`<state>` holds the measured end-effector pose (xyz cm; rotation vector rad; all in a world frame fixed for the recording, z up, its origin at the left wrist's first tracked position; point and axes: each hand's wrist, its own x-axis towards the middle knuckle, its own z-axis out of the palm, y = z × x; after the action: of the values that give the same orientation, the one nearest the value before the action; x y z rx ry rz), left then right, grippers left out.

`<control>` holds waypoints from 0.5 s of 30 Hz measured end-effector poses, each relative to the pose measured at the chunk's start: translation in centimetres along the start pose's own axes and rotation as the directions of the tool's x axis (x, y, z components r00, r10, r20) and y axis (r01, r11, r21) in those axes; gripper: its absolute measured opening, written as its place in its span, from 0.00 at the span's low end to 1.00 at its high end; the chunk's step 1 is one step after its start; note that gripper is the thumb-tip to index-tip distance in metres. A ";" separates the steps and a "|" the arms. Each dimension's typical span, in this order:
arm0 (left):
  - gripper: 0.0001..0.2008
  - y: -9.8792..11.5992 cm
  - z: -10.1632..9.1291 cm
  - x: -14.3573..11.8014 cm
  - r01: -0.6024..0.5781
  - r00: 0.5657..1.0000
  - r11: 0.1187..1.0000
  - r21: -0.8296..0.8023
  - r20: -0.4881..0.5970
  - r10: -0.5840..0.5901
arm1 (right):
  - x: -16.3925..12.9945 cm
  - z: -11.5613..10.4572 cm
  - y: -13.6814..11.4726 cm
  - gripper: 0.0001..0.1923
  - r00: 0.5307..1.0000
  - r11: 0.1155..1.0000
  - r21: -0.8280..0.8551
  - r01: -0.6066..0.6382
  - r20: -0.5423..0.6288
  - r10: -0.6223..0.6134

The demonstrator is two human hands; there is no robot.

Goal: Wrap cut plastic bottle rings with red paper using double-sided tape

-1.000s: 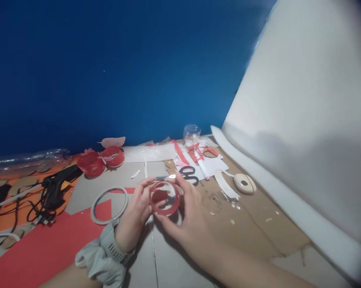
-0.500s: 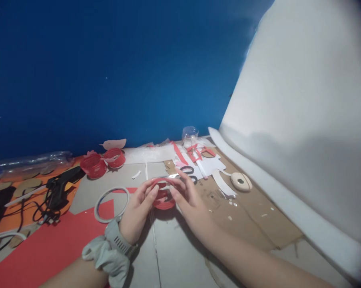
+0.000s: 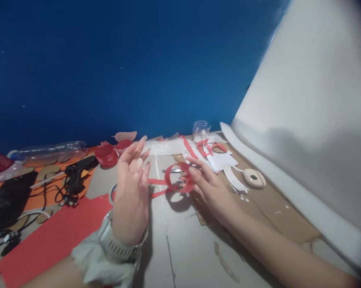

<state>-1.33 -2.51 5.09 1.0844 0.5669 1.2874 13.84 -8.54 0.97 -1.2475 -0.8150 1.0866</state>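
Note:
My right hand [image 3: 208, 188] holds a red ring [image 3: 179, 178] by its right side, just above the grey cardboard [image 3: 180, 240]. A red paper strip [image 3: 155, 187] trails from the ring toward the left. My left hand [image 3: 131, 192] is raised with its fingers spread and holds nothing; a grey watch and a bunched sleeve sit at its wrist. Behind the left hand a white tape ring [image 3: 112, 193] lies partly hidden on a red paper sheet [image 3: 48, 240].
A black glue gun [image 3: 78, 176] with cable lies at left on orange paper. Two red cups [image 3: 108, 156] stand near the blue wall. Scissors [image 3: 172, 171], white and red paper scraps [image 3: 219, 158], a clear cup [image 3: 200, 129] and a beige tape dispenser [image 3: 254, 178] lie at back right. A white board [image 3: 312, 120] leans at right.
My left hand let go of the red ring and rose with its fingers spread. My right hand keeps the ring, now with a red strip trailing from it. The view shifted.

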 end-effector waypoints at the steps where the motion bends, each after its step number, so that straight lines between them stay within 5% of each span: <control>1: 0.10 1.2 0.3 0.0 -0.027 1.000 1.000 -0.003 0.012 0.027 | -0.3 0.1 -0.1 0.22 0.999 0.999 -0.031 -0.014 0.041 0.015; 4: 0.11 4.1 0.7 0.4 -0.038 0.998 0.998 -0.041 0.054 0.040 | -1.8 0.9 -0.6 0.19 0.959 0.976 -0.217 -0.009 0.276 0.070; 7: 0.15 5.8 0.6 1.1 0.043 0.998 0.998 -0.038 0.039 -0.041 | -3.1 1.7 -1.0 0.17 0.904 0.856 -0.490 0.167 0.423 0.066; 10: 0.17 7.0 0.5 1.7 0.173 0.984 0.985 0.010 -0.055 -0.172 | -3.4 2.0 -0.9 0.18 0.890 0.696 -0.645 0.317 0.455 0.017; 13: 0.16 7.9 0.0 2.1 0.337 0.941 0.941 0.016 -0.030 -0.336 | -2.9 1.7 -0.3 0.19 0.910 0.699 -0.620 0.357 0.398 -0.111; 15: 0.18 8.6 -0.5 2.4 0.337 0.941 0.942 0.013 0.041 -0.337 | -2.6 1.5 0.2 0.16 0.934 0.719 -0.603 0.345 0.299 -0.198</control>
<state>-5.21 -0.78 12.94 0.9676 0.6918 0.9618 11.61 -10.55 1.27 -1.5226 -1.5930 0.7066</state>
